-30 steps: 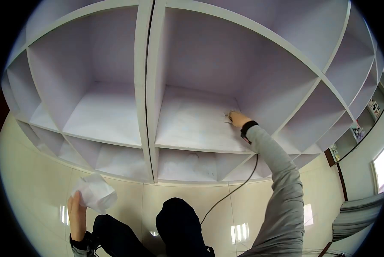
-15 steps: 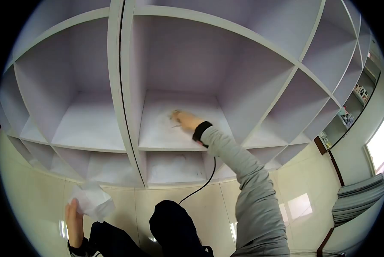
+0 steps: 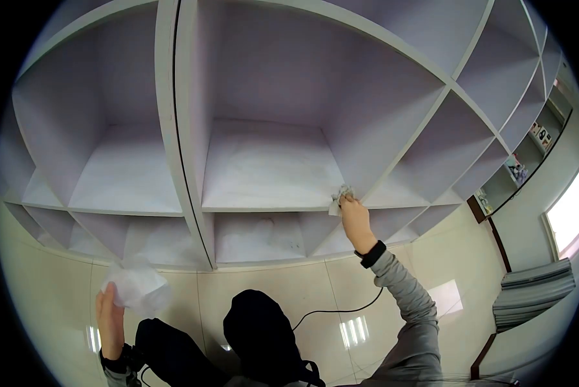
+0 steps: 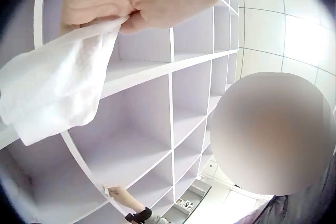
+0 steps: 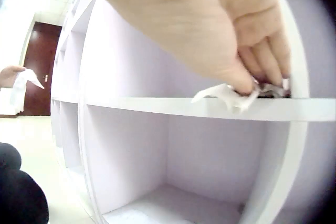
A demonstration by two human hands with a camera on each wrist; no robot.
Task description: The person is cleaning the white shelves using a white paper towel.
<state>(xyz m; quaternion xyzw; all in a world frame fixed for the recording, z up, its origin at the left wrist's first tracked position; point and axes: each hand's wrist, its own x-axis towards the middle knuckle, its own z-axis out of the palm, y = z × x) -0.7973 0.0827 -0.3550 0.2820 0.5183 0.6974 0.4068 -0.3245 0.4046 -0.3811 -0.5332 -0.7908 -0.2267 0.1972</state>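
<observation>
My right hand (image 3: 359, 224) grips a crumpled, soiled white tissue (image 5: 228, 97) at the front right corner of a white cubby shelf board (image 3: 270, 171). In the right wrist view the fingers (image 5: 265, 58) bend down over the tissue, which drapes across the board's front edge beside an upright divider. Low on the left, over the floor, my left hand (image 3: 112, 322) pinches a larger, cleaner white tissue (image 3: 138, 287). That tissue hangs loosely from the thumb and fingers in the left wrist view.
White cubby shelving with dividers (image 3: 168, 116) spans the front. Below the wiped level lies a lower compartment (image 3: 257, 242). A black cable (image 3: 338, 311) runs from near the knees toward the right arm. Tiled floor (image 3: 289, 290) lies beneath; a grey curtain (image 3: 535, 293) hangs at right.
My right hand swept left across the shelf board with the tissue, then came back right and forward to the front right corner. The left hand has stayed almost still, holding its tissue.
</observation>
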